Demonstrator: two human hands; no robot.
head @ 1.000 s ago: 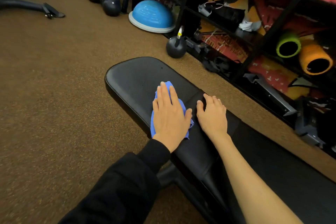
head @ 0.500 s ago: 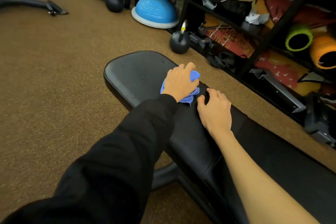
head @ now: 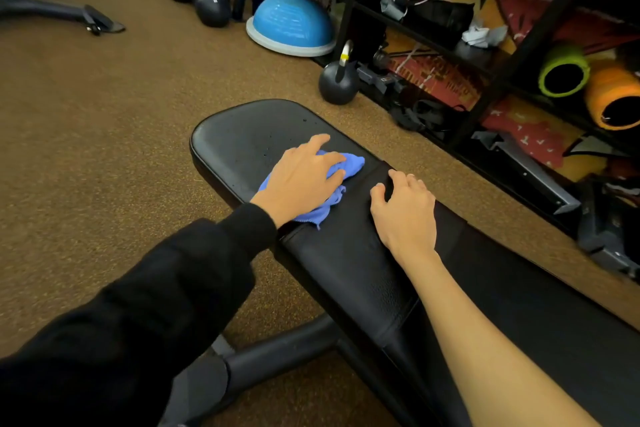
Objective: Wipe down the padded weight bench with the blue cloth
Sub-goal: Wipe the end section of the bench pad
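While the left hand (head: 304, 180) presses the bunched blue cloth (head: 349, 163) flat against the padded surface (head: 239, 139), the main risk, as I judge it, is the cloth slipping out from under the palm on the slick padding, since it is pinned and not gripped; a loose corner trails near the wrist and could fold under, leaving streaks; small droplets near the rounded end could be missed if the strokes stop short. Fingers of that hand lie spread over the cloth, which pokes out beyond them towards the seam; the right hand (head: 403, 211) rests open and empty on the padding just beside it, apart from the cloth, bracing.
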